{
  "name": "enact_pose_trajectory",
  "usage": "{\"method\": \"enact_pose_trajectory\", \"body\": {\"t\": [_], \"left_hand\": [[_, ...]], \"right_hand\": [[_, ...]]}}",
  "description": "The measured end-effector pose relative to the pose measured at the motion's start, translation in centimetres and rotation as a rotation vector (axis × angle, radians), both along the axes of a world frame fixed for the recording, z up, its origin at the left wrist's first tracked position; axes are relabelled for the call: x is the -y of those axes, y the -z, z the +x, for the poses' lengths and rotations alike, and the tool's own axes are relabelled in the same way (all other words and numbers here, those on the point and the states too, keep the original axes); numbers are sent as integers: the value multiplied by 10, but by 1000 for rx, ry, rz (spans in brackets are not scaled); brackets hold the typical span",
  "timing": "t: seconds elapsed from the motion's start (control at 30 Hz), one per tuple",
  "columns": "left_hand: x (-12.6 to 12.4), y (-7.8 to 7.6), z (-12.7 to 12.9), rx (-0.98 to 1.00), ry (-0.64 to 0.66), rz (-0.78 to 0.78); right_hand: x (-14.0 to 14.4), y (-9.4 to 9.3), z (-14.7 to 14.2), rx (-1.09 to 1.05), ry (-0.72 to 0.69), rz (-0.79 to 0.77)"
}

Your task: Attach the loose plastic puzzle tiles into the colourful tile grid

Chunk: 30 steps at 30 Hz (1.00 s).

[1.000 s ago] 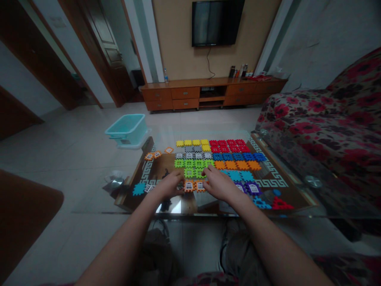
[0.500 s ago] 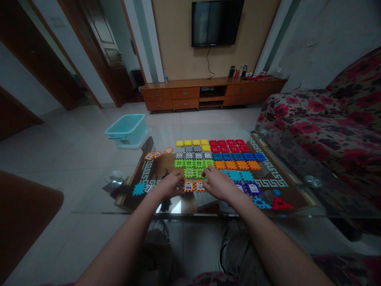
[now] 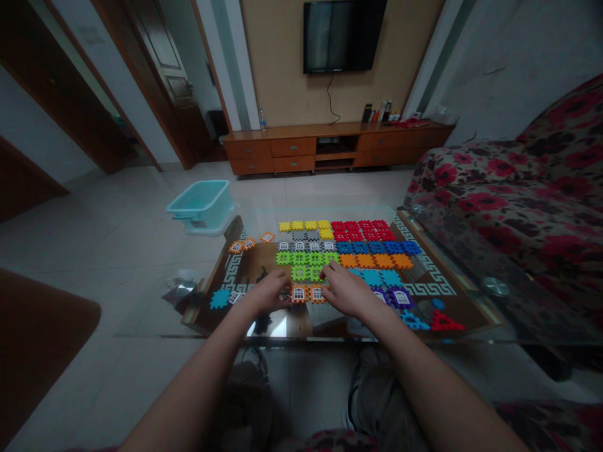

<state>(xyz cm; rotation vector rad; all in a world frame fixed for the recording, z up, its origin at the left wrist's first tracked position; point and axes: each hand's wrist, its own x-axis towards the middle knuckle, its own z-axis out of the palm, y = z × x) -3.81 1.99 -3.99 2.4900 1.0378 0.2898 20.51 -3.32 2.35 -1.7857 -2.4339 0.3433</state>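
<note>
On the glass table, my left hand [image 3: 272,292] has its fingers curled at the left edge of an orange window tile [image 3: 299,294]. A second orange window tile [image 3: 317,294] joins it on the right, and the curled fingers of my right hand [image 3: 347,290] are at its right side. Both hands appear closed on this short orange row, though the exact finger contact is partly hidden. Just beyond lie joined green tiles [image 3: 299,258], with the right fingertips close to them. Purple window tiles [image 3: 401,297] show beyond my right hand, which covers part of their row.
Rows of yellow [image 3: 297,225], red [image 3: 351,230], blue [image 3: 377,247] and plain orange tiles [image 3: 382,260] fill the table's far side. Loose orange tiles [image 3: 242,245] and a light-blue tile [image 3: 220,299] lie left. A teal bin [image 3: 200,204] stands on the floor. A floral sofa [image 3: 509,169] borders the right.
</note>
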Motion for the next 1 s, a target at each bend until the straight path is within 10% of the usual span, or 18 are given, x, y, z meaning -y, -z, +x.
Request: {"method": "enact_pose_trajectory", "body": {"t": [0.47,0.7,1.0], "left_hand": [[-4,-19,-10,34,-142,76],[-38,-5,-42,214,-502,246],[-79,23,-66,-82,-739,403]], "right_hand": [[-1,2,1,-5,-2,0],[1,-1,-2,8,-11,-18],[-3,5,-3,14,-24,-23]]}}
